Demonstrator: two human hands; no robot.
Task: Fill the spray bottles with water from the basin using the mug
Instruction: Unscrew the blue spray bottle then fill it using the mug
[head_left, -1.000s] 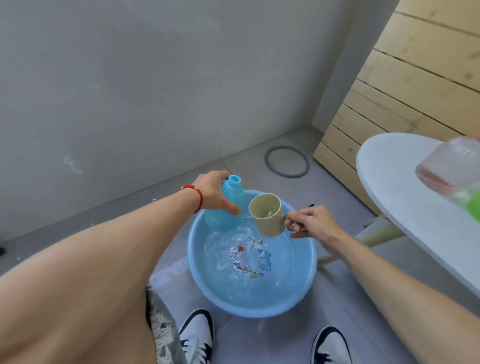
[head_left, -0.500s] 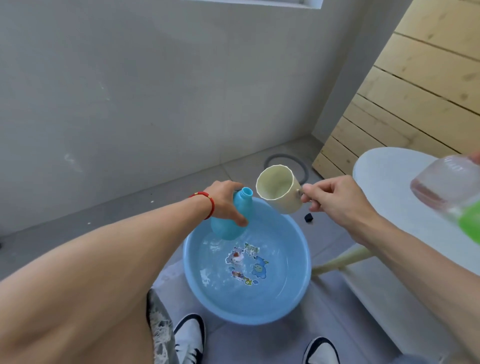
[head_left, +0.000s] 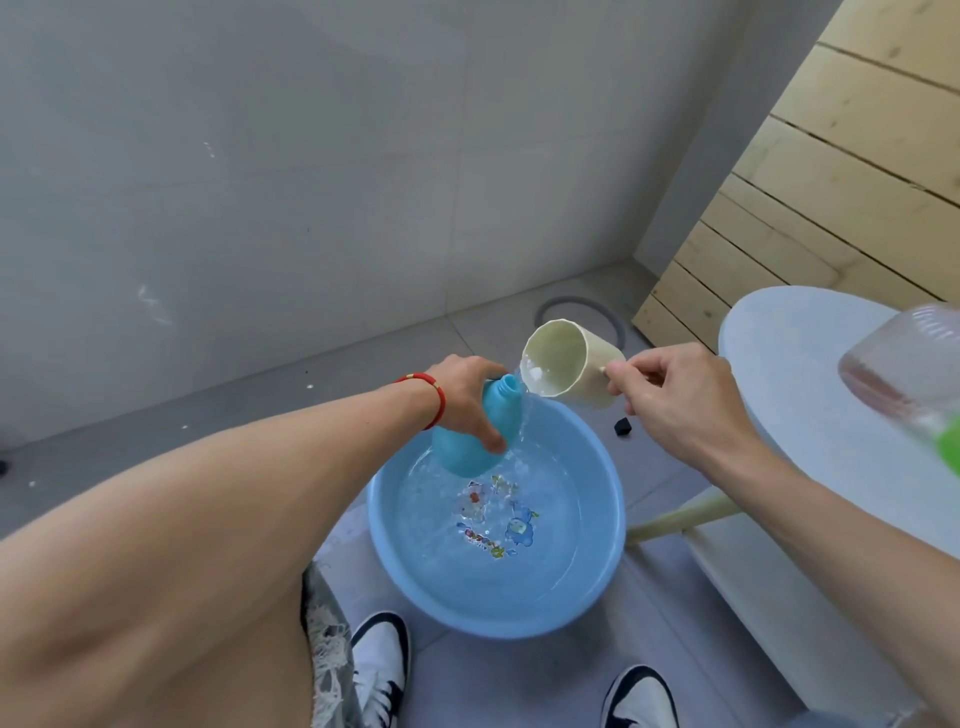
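My left hand grips the blue spray bottle around its body, fingers curled over the far side and one fingertip pressed on the near side, and I hold it tilted with its open neck pointing up and to the right, above the far left edge of the blue basin. My right hand pinches the handle of the cream mug, fingers folded tight around it, and the mug is tipped over to the left so its mouth faces the bottle neck, its lower rim just beside the opening. A thin stream of water leaves the mug lip; some runs down the right side of the bottle and falls into the basin. The basin sits on the grey floor between my shoes, holding clear water with a cartoon print showing on its bottom. A red cord bracelet circles my left wrist. To the right stands a white round table, and on its near right part a blurred clear bottle with something green at its lower end. On the far floor lies a grey ring, and a small black piece rests just right of the basin.
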